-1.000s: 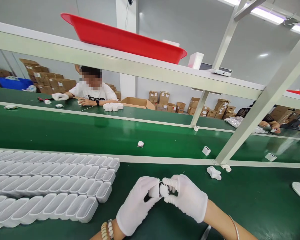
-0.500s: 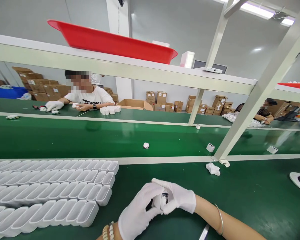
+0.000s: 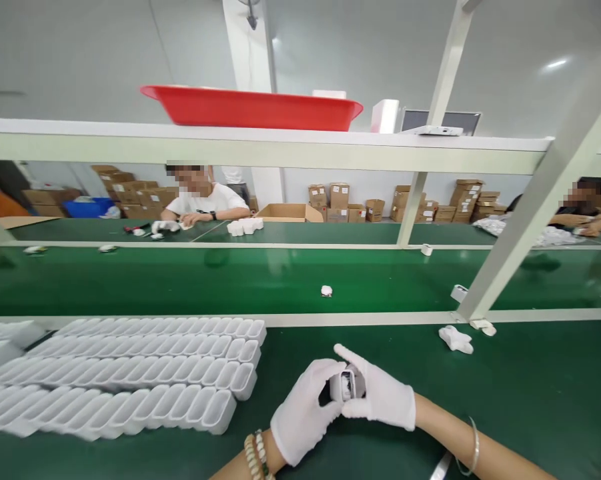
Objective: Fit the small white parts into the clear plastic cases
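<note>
In front of me, low in the view, both my hands wear white gloves. My left hand [image 3: 307, 410] grips the left side of a small white plastic housing [image 3: 336, 387], which has an open end showing something white and dark inside. At its right side, my right hand [image 3: 385, 398] has the thumb below and fingers above, closed around the same piece. My gloves hide much of the housing. Left of my hands stand rows of white open plastic housings [image 3: 219, 410], packed close together on the green table [image 3: 300, 340].
A green conveyor belt [image 3: 260, 280] runs across, carrying a small white part [image 3: 327, 291]. A slanted white post [image 3: 500, 260] stands at right, near a crumpled white glove-like cloth [image 3: 455, 339]. Overhead, a shelf [image 3: 280, 152] bears a red tray [image 3: 260, 109]. A co-worker [image 3: 207, 200] sits opposite.
The view has shifted left and levelled. My right hand's upper fingers have lifted a little, and the housing's open end faces me more. The co-worker's hands have come together.
</note>
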Tool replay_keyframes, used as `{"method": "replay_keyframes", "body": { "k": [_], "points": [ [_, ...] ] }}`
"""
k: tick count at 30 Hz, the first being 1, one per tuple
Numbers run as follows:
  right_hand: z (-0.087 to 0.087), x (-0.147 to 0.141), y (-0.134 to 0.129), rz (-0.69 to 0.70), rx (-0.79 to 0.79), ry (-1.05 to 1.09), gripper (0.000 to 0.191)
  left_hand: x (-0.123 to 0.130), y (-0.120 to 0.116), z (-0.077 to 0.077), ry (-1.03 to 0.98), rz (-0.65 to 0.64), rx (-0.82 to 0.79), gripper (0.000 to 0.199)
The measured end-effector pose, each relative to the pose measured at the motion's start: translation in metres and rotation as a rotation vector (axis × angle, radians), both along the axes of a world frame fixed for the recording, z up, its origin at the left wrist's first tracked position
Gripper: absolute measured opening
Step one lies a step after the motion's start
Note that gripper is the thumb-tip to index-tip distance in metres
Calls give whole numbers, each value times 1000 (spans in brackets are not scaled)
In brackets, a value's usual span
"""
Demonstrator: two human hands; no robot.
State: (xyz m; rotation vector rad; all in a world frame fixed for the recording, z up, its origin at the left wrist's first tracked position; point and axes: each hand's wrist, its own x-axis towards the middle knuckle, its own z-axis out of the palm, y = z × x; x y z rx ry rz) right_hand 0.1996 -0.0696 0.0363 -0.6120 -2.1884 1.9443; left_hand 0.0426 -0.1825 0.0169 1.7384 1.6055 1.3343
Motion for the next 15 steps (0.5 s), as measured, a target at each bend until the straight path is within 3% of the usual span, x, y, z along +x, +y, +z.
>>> {"method": "replay_keyframes", "body": {
  "k": [3,7,11,13,15],
  "points": [
    [14,-9,-10,-93,285,-89,91,-1,6,-1,50,67,23,54],
    [41,-33,-10,-98,374,-204,54,-19,-5,19,142,168,22,68],
    [66,-55,35,-231,608,-347,33,-64,-42,48,674,354,24,35],
    [75,-60,66,-352,726,-448,24,-90,-60,51,847,523,-46,33],
    [82,-59,93,-451,828,-567,26,-111,-71,43,930,632,-118,17]
  ]
}}
